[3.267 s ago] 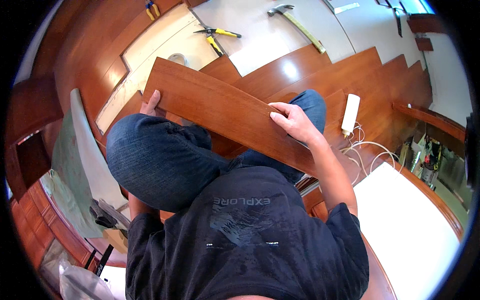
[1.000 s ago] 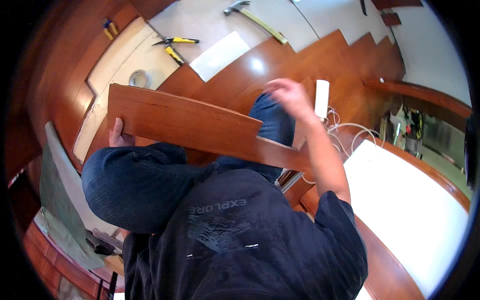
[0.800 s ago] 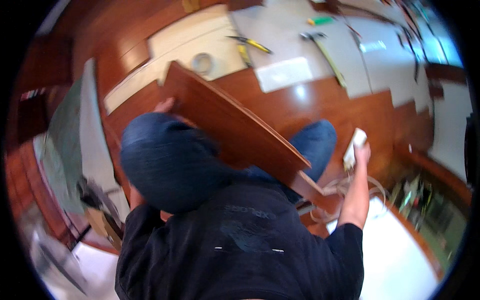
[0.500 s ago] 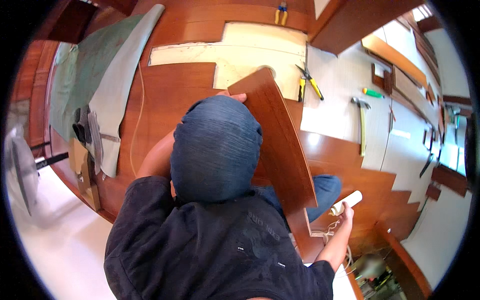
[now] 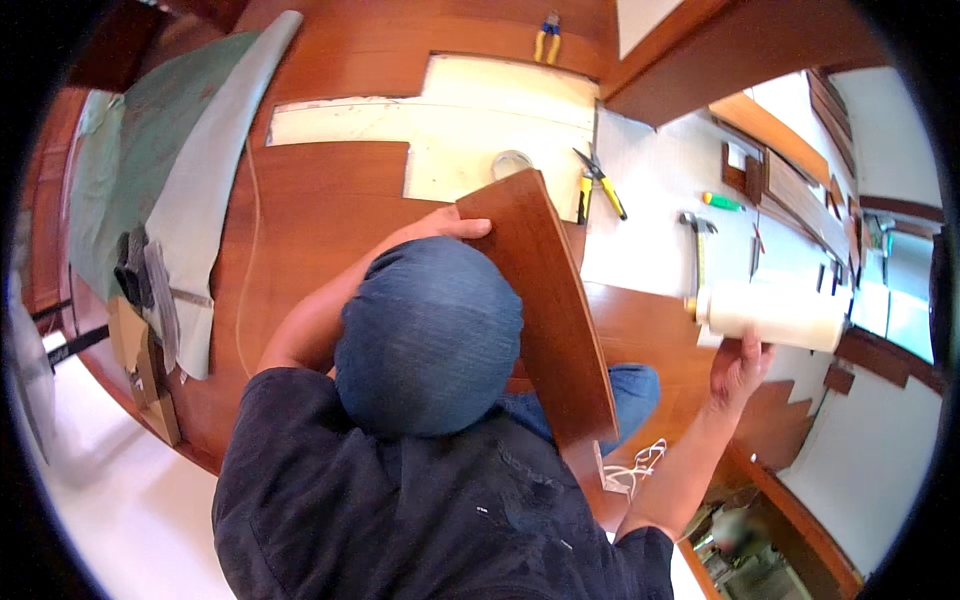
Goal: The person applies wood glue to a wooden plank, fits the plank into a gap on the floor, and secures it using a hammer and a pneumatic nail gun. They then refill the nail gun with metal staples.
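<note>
My left hand (image 5: 462,222) grips the far end of a reddish-brown wooden floor plank (image 5: 545,300), its thumb over the edge. The plank slants down across my lap. Held out to the right, my right hand (image 5: 742,368) is closed around a white bottle (image 5: 775,315) with a small yellowish tip. The bottle lies almost level, tip toward the left. Beyond the plank's far end a roll of tape (image 5: 512,161) rests on the pale bare patch (image 5: 490,105) in the floor. Part of the left arm is hidden by the dark blue cap.
Yellow-handled snips (image 5: 600,185), a hammer (image 5: 698,245) and a green-handled tool (image 5: 722,201) lie to the right. Pliers (image 5: 547,38) are at the far side. Loose planks (image 5: 795,190) are stacked at the right. A rolled-back sheet (image 5: 205,190) and gloves (image 5: 150,280) lie left.
My right hand has lifted the white bottle up and outward, farther from the plank and nearer the camera. The left hand keeps its grip on the plank.
</note>
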The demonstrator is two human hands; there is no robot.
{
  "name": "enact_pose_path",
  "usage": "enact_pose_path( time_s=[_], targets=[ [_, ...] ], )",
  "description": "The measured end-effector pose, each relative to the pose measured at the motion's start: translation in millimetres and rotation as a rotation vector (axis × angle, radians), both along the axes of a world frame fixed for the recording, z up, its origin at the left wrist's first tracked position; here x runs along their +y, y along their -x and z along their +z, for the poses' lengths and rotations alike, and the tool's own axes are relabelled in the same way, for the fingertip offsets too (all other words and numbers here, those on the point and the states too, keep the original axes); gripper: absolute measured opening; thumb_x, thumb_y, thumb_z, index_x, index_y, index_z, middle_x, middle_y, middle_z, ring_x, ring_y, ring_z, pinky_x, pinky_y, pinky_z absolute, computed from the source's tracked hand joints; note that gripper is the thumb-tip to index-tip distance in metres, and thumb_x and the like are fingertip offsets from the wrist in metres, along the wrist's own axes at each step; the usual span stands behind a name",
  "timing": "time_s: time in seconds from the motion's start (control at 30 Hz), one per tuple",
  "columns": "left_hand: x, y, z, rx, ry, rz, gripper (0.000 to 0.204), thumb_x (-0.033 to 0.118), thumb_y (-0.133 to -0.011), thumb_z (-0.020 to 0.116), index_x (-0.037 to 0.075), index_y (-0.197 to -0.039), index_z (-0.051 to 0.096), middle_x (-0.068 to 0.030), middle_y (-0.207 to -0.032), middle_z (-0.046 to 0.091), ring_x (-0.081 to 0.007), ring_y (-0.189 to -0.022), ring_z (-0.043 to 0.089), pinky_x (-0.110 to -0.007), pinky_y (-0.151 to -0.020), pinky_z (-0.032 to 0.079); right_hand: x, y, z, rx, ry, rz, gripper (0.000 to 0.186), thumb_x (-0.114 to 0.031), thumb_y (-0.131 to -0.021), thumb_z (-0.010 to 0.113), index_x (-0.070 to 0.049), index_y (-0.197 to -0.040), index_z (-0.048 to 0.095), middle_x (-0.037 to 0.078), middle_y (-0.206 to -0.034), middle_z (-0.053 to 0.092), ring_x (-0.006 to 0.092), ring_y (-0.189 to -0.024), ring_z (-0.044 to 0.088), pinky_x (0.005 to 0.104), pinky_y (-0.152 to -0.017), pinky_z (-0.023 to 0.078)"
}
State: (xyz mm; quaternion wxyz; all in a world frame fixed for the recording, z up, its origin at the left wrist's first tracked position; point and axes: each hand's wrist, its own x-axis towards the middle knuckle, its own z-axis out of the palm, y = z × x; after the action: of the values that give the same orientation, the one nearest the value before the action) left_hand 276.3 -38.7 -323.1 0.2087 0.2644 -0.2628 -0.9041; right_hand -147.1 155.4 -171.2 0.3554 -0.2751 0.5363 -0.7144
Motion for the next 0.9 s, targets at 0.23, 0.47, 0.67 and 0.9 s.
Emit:
enact_pose_path(
  time_s=[0.23, 0.47, 0.67, 0.9],
  targets=[
    [-20.4, 4.9, 35.2, -0.009, -0.086, -0.124, 0.084, 0.031, -0.077, 0.088, 0.002, -0.144, 0.047, -0.0162, -0.138, 0.059, -0.0314, -0.132, 0.051, -0.052, -0.112, 0.039, -89.8, -131.3, 39.1, -0.048, 0.148, 0.189, 0.059, 0.004, -0.085, 0.07, -0.007, -0.14, 0.049, 0.008, -0.13, 0.06, 0.0249, -0.122, 0.059, 0.0411, -0.11, 0.046],
    [-21.1, 5.4, 47.6, 0.024, -0.076, -0.097, 0.082, 0.028, -0.076, 0.089, 0.003, -0.143, 0.05, -0.0169, -0.138, 0.059, -0.0327, -0.135, 0.049, -0.054, -0.115, 0.035, -122.4, -181.5, 58.0, 0.138, 0.087, 0.149, 0.05, 0.001, -0.08, 0.081, -0.003, -0.124, 0.058, 0.008, -0.111, 0.067, 0.0178, -0.101, 0.065, 0.0318, -0.093, 0.052],
    [-19.0, 2.5, 47.3, -0.017, -0.091, -0.118, 0.081, 0.027, -0.076, 0.089, 0.003, -0.143, 0.049, -0.0164, -0.138, 0.059, -0.0326, -0.133, 0.05, -0.053, -0.115, 0.035, -122.2, -183.5, 45.8, 0.14, 0.09, 0.162, 0.045, 0.002, -0.082, 0.08, -0.002, -0.121, 0.059, 0.008, -0.11, 0.067, 0.0174, -0.099, 0.065, 0.0307, -0.09, 0.053],
    [-21.3, -1.4, 48.3, -0.077, -0.071, -0.174, 0.08, 0.028, -0.076, 0.089, 0.0, -0.14, 0.05, -0.0173, -0.135, 0.061, -0.0315, -0.129, 0.055, -0.049, -0.11, 0.042, -118.9, -183.9, 43.9, 0.153, 0.095, 0.113, 0.041, 0.002, -0.081, 0.082, -0.001, -0.118, 0.062, 0.008, -0.108, 0.069, 0.0172, -0.099, 0.066, 0.0321, -0.091, 0.054]
  ],
)
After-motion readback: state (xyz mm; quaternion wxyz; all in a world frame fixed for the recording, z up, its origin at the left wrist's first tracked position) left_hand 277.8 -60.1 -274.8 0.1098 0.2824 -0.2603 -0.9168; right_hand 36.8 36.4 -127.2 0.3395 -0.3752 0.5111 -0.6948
